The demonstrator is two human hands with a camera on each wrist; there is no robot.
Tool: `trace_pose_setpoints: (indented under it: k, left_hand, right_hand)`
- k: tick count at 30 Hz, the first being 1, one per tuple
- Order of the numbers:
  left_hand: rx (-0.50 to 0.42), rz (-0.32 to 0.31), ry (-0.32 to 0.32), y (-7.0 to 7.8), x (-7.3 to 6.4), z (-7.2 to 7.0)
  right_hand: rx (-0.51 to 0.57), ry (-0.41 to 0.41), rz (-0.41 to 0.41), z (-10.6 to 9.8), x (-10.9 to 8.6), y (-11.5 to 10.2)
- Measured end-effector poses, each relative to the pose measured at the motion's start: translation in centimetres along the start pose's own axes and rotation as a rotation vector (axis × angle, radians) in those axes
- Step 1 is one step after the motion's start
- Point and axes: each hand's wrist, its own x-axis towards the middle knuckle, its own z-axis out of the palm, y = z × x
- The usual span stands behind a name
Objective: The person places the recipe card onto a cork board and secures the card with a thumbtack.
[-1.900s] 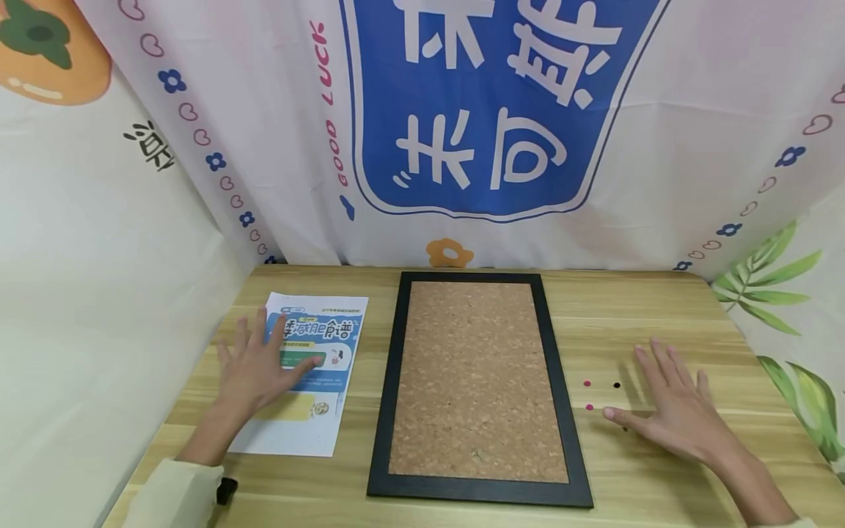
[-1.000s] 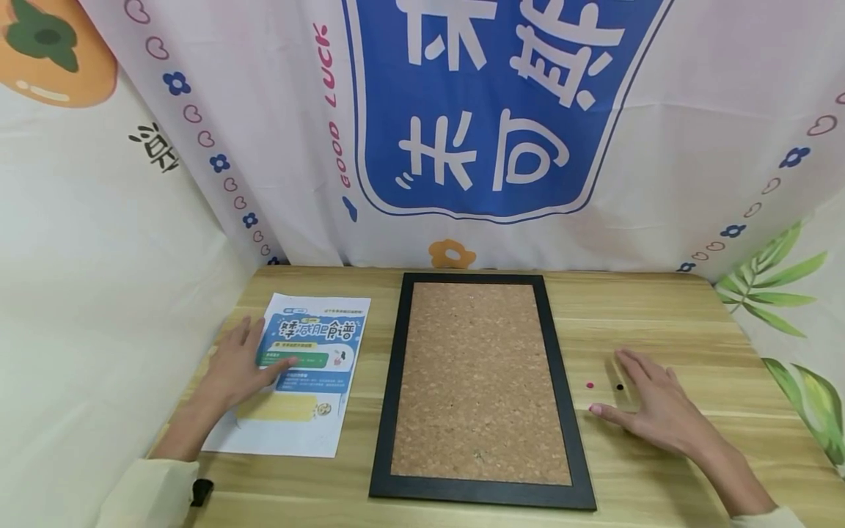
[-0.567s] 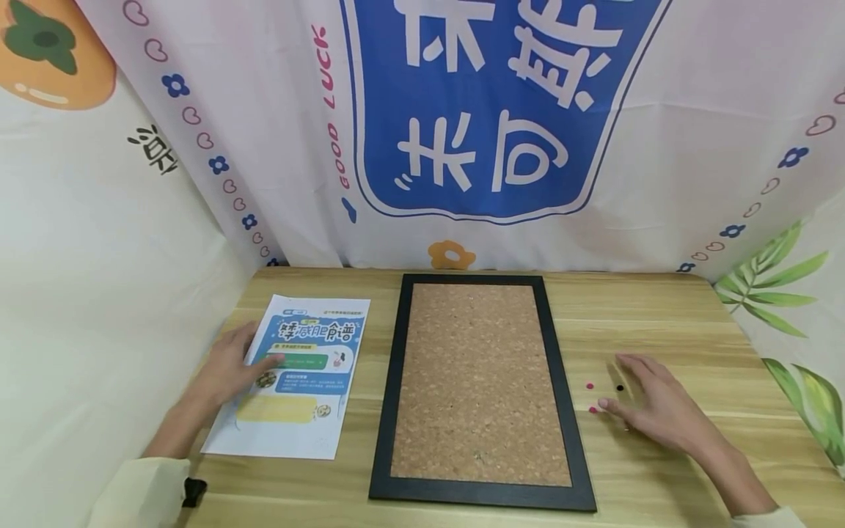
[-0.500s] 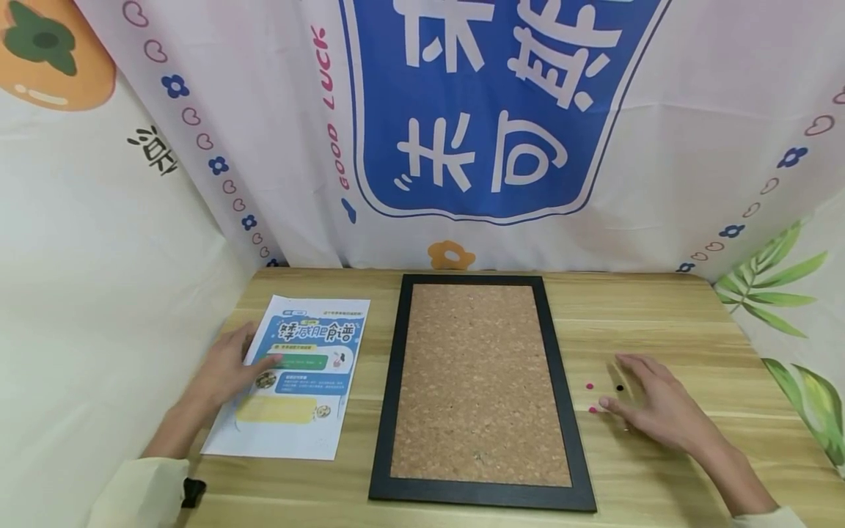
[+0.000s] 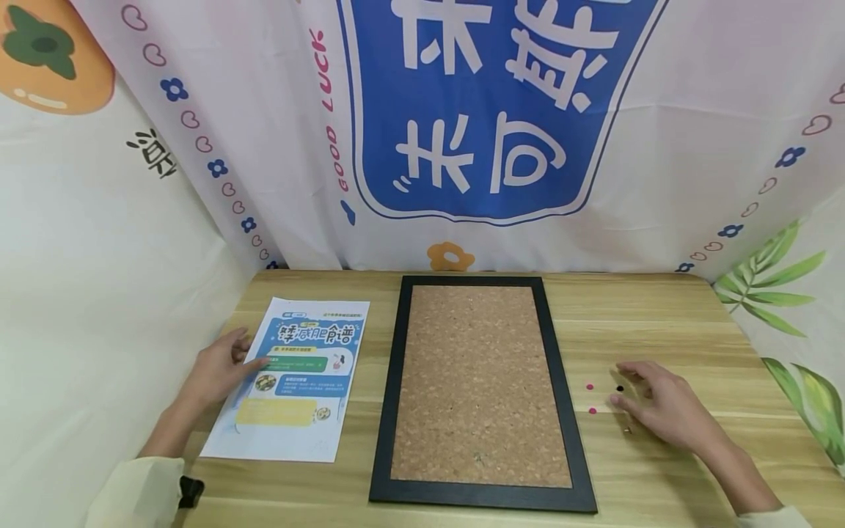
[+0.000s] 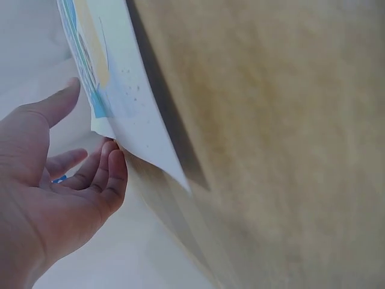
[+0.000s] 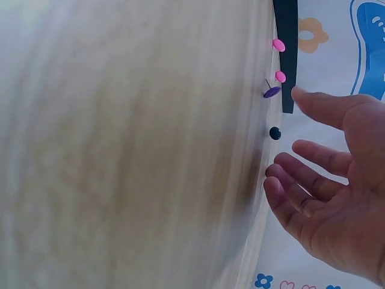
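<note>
A printed sheet of paper [image 5: 290,440], with blue, green and yellow blocks, lies on the left of the table. My left hand [image 5: 221,367] is at its left edge, thumb over the print and bent fingers beside the edge. In the left wrist view, the fingers [image 6: 114,174] touch the sheet's edge; the thumb stands apart from them. On the right, my right hand [image 5: 670,407] hovers with loosely bent fingers and holds nothing. Near it are two pink thumbtacks [image 5: 590,386], a black thumbtack [image 5: 620,389] and a purple thumbtack [image 7: 272,92] with its point showing.
Between the hands lies a cork board [image 5: 478,381] in a black frame [image 5: 385,411]. The wood-grain table [image 5: 660,308] meets a printed cloth [image 5: 290,147] at the back. More cloth hangs along both sides.
My left hand has drawn back leftward from over the sheet to its left edge, its fingers bending. The right hand has moved slightly left and down, then back a little from the tacks.
</note>
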Motion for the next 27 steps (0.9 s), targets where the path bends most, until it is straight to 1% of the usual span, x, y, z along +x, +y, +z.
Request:
trace_pose_setpoints:
  k: [4, 8, 11, 20, 24, 27]
  left_hand:
    - [0.004, 0.007, 0.018, -0.1, 0.1, 0.1]
    - [-0.002, -0.007, 0.012, 0.0, 0.1, 0.3]
    - [-0.009, -0.018, 0.003, 0.0, 0.1, 0.5]
    - [-0.027, -0.01, -0.001, 0.7, 0.1, 0.8]
    - [-0.043, 0.008, 0.015, 1.1, -0.1, 1.0]
    - [-0.049, 0.039, 0.035, 1.3, -0.1, 1.0]
  right_hand:
    - [0.023, 0.005, 0.014, -0.1, 0.1, 0.3]
    - [0.031, 0.002, 0.026, -0.1, 0.1, 0.5]
    - [0.038, 0.0, 0.026, -0.1, 0.1, 0.6]
    - [0.055, 0.008, 0.004, 0.1, 0.2, 0.6]
    - [0.047, 0.002, 0.003, 0.1, 0.4, 0.7]
    - [0.044, -0.002, 0.003, 0.1, 0.5, 0.7]
